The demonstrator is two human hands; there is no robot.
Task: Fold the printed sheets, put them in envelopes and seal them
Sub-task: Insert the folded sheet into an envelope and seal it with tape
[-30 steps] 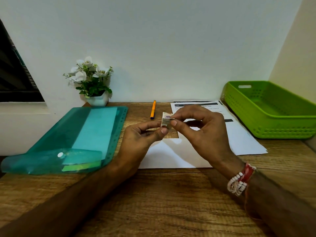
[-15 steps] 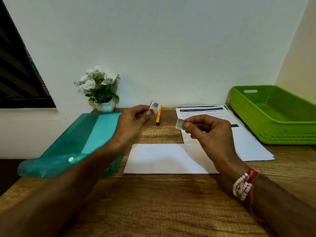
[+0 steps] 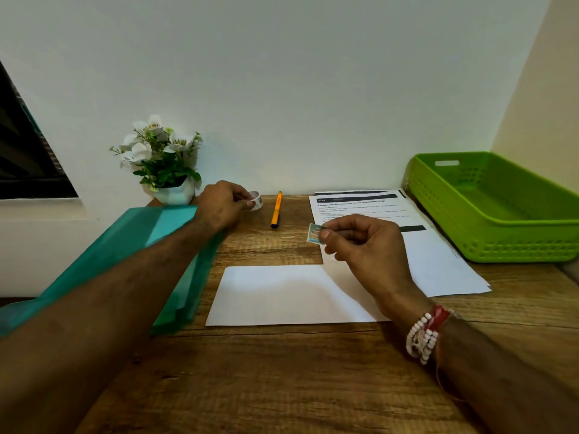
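Observation:
A white envelope (image 3: 282, 296) lies flat on the wooden desk in front of me. Behind it on the right sits a stack of printed sheets (image 3: 432, 255). My right hand (image 3: 360, 242) pinches a small bluish stamp (image 3: 315, 233) between thumb and forefinger, above the envelope's far right corner. My left hand (image 3: 222, 203) reaches to the back of the desk and holds a small roll of stamps (image 3: 256, 200) next to the orange pen (image 3: 275, 209).
A teal plastic folder (image 3: 175, 227) lies at the left, partly under my left forearm. A white pot of artificial flowers (image 3: 163, 164) stands at the back wall. A green plastic basket (image 3: 501, 208) sits at the right against the side wall.
My hands have come apart: the left carried the stamp roll back and left to beside the pen. The right hand kept the single stamp and stayed near the envelope.

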